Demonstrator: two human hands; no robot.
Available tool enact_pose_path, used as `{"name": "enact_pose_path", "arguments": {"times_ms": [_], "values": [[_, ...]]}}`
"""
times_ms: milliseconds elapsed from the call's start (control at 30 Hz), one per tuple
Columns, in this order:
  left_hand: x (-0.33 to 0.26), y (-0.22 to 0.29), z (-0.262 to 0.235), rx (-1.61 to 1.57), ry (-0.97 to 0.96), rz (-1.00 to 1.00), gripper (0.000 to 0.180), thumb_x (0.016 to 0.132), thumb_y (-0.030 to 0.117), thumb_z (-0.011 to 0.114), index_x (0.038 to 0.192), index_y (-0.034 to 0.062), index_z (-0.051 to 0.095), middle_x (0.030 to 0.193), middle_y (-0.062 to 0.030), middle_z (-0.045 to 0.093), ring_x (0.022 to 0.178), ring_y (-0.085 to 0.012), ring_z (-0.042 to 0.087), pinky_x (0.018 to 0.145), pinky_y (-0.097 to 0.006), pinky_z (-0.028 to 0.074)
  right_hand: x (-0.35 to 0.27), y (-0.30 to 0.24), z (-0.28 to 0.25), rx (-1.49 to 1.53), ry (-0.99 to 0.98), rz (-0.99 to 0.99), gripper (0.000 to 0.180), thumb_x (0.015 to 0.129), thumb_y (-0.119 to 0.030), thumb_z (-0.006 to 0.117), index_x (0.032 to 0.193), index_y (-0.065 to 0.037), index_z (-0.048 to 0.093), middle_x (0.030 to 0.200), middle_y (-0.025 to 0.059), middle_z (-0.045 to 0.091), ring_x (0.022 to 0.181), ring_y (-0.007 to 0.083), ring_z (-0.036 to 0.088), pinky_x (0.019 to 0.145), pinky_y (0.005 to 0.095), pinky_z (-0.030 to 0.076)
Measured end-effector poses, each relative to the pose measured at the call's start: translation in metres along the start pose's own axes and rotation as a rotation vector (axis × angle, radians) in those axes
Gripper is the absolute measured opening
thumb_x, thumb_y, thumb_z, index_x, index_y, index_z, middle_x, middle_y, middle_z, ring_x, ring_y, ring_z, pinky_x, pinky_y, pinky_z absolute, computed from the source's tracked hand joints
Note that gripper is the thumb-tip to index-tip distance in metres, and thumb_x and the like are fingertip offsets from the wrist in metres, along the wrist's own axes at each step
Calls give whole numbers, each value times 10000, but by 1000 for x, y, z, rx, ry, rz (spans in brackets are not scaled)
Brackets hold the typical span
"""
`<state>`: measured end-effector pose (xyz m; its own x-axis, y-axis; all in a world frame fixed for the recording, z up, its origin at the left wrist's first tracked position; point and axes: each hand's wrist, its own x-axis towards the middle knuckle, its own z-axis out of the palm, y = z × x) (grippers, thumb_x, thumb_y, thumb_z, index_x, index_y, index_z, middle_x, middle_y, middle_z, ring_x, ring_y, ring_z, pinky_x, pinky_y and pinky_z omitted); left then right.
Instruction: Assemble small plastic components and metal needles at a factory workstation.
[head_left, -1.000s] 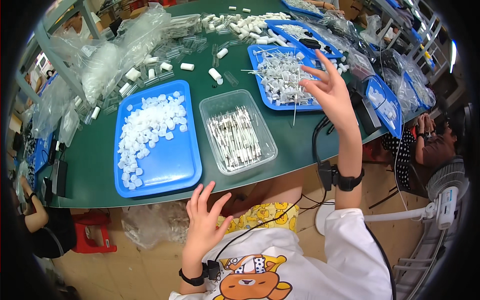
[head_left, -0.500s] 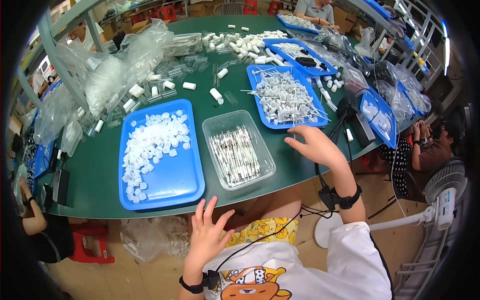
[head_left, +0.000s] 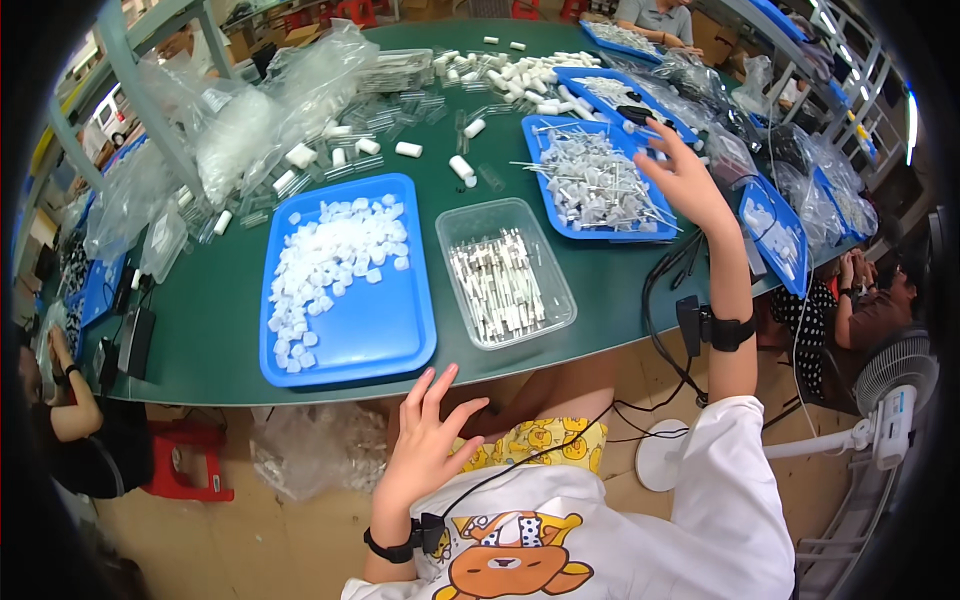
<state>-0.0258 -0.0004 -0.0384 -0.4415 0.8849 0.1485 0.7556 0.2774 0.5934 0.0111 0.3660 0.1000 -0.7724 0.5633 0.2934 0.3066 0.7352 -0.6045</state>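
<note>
My left hand point(head_left: 430, 440) hovers just off the table's near edge, fingers spread, holding nothing. My right hand point(head_left: 690, 185) reaches over the right edge of a blue tray point(head_left: 610, 236) heaped with thin white sticks with pale, wide ends point(head_left: 590, 180). Its fingers are apart and nothing shows in them; I cannot tell whether they touch anything. Between the hands stands a clear plastic tub point(head_left: 558, 300) of slim white-and-metallic rods point(head_left: 495, 285). To its left, another blue tray point(head_left: 375, 325) carries small translucent white caps point(head_left: 340, 245) along its back and left side.
White cylinders point(head_left: 530, 75) and clear tubes point(head_left: 405, 107) lie scattered at the back. Plastic bags point(head_left: 240, 140) crowd the back left. A further blue tray point(head_left: 680, 125) sits beyond my right hand. Black cables point(head_left: 660, 290) hang at the right, near a white fan point(head_left: 890, 400). Other people sit around the table.
My right hand has moved up and right, from the near edge of the stick tray to its right side. The left hand stays low and open. The whole view has shifted slightly.
</note>
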Motion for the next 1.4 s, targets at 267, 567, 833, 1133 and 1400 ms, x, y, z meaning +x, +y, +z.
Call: {"name": "enact_pose_path", "arguments": {"times_ms": [267,567,833,1133,1400], "values": [[-7,-5,-3,-22,12,5,338,716,181,600,1043,161,516,1315,-114,205,1202,-344,132,955,-429,217,-51,-60,57,-159,-347,-302,273,721,-120,598,939,4,488,864,115,576,816,222,552,721,308,421],[-9,-7,-3,-43,20,12,326,717,178,592,1033,164,517,1318,-104,199,1208,-336,133,955,-431,214,-33,-75,88,-378,-435,-715,69,660,-24,565,729,-30,562,717,80,536,788,256,509,665,350,434],[-10,-11,-3,-58,23,22,329,717,182,593,1036,168,513,1320,-96,193,1208,-333,134,961,-425,208,-4,-58,117,-509,-655,-873,139,626,-35,604,760,-64,588,727,59,510,789,227,490,676,331,424],[-10,-12,-2,-66,14,17,339,718,190,594,1047,177,510,1329,-93,181,1214,-332,126,967,-422,201,-4,-63,120,-579,-578,-1118,245,579,-41,627,802,-59,528,755,52,487,788,223,485,679,317,401],[-10,-11,-1,-65,20,12,335,718,192,591,1043,177,511,1324,-97,186,1210,-336,135,966,-421,206,-1,-58,122,-611,-646,-1147,167,596,-56,608,746,-58,533,725,46,478,754,208,489,676,322,399]]}}
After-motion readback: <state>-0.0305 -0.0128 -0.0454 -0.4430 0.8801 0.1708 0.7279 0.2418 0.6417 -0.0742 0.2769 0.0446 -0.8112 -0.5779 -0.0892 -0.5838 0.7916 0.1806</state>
